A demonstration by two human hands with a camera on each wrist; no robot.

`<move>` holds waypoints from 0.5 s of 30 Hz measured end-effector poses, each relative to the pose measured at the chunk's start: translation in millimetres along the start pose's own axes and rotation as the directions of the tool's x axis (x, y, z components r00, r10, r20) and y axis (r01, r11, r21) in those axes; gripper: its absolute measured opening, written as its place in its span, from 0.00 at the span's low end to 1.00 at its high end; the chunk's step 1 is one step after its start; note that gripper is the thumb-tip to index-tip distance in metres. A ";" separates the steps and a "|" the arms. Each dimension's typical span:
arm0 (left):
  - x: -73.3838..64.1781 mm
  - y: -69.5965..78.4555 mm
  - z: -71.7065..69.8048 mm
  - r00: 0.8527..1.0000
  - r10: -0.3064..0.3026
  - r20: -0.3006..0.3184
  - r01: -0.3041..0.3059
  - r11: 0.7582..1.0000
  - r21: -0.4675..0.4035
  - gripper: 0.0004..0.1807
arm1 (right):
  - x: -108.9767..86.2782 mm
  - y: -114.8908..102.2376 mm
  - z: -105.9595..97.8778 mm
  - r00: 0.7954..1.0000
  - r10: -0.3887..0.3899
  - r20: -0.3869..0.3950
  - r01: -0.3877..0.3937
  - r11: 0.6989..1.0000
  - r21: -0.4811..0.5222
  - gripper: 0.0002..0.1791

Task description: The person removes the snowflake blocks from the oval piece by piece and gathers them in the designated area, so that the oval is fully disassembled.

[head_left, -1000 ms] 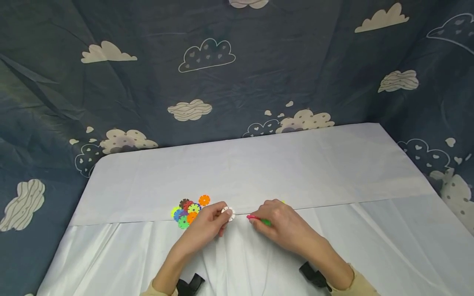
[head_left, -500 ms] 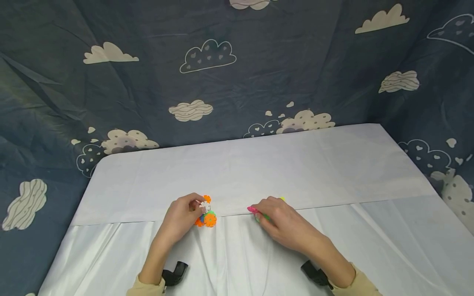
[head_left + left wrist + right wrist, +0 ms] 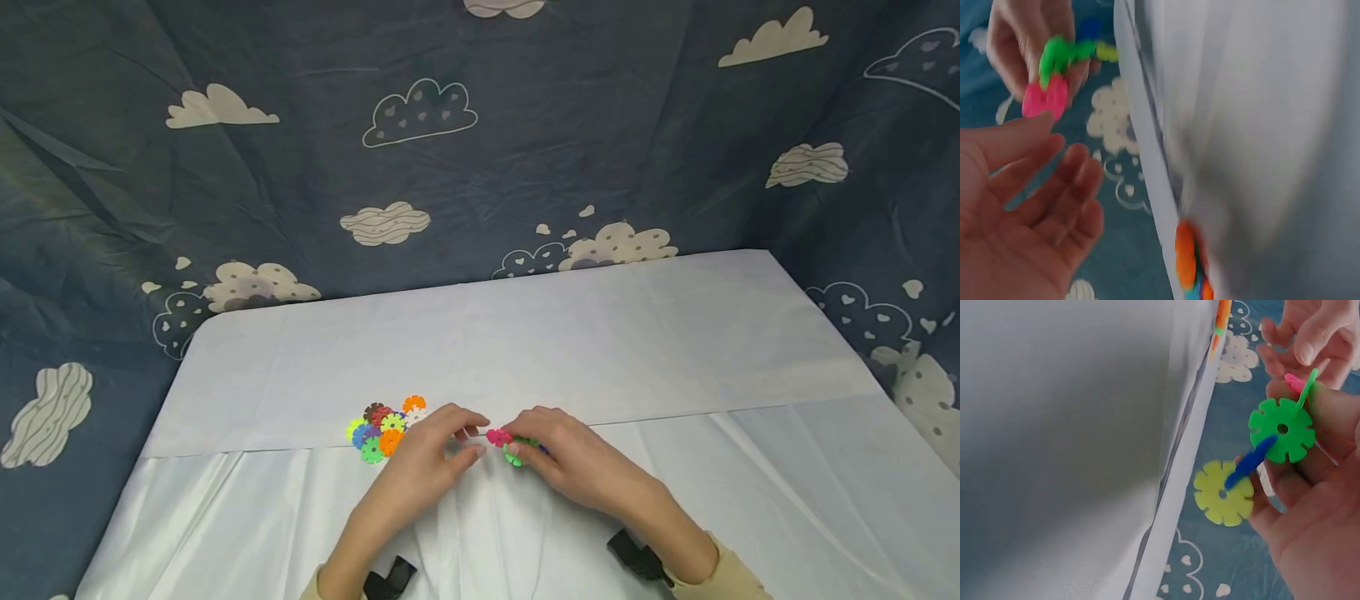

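My right hand (image 3: pixel 566 450) pinches a linked chain of notched plastic snowflake discs. At the chain's left end is a pink disc (image 3: pixel 498 437). Beyond it, in the right wrist view, come a small green disc seen edge-on, a larger green disc (image 3: pixel 1264 425), a blue disc (image 3: pixel 1252 464) edge-on and a yellow disc (image 3: pixel 1209 499). My left hand (image 3: pixel 427 454) holds nothing; its fingers and thumb are parted, with the tips right beside the pink disc. In the left wrist view the thumb lies just below the pink disc (image 3: pixel 1046 97).
Left of my left hand lies a pile of loose discs in several colours, among them an orange disc (image 3: pixel 389 442) and a white disc (image 3: pixel 415 415). They rest on the white-covered table (image 3: pixel 465 350). A dark cloud-print cloth (image 3: pixel 300 183) hangs behind it.
My left hand carried the white disc left to the pile, let go of it there, and came back right to the chain. The right hand has turned the chain slightly, showing more of the pink disc.
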State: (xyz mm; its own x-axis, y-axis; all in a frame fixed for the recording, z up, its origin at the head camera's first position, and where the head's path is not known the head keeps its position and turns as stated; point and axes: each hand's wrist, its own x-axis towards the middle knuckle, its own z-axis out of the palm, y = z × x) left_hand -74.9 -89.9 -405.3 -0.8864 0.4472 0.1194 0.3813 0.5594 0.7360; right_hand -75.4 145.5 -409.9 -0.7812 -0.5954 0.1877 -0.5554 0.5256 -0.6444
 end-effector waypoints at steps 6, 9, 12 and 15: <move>-0.3 5.7 10.9 0.998 0.067 -0.020 -0.068 0.998 -0.019 0.08 | -0.7 -4.4 0.8 0.997 0.068 0.032 -0.070 0.995 0.065 0.08; -0.6 4.8 12.1 0.996 0.092 0.000 -0.091 0.994 -0.055 0.09 | -1.2 -6.1 1.4 0.995 0.091 0.041 -0.095 0.992 0.088 0.08; -1.0 3.3 12.3 0.995 0.099 0.026 -0.096 0.989 -0.112 0.07 | -1.3 -6.5 2.1 0.995 0.084 0.050 -0.088 0.992 0.086 0.11; -1.4 2.1 11.5 0.997 0.073 0.024 -0.068 0.985 -0.158 0.04 | 0.1 -5.7 2.5 0.997 0.041 0.058 -0.044 0.997 0.058 0.14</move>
State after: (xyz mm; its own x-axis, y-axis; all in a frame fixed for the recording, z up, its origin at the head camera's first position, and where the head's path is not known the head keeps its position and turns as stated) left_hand -69.9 -81.4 -411.6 -0.8498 0.5035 0.1562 0.3942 0.4101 0.8224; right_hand -71.5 141.0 -408.1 -0.7854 -0.6077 0.1178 -0.5028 0.5153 -0.6940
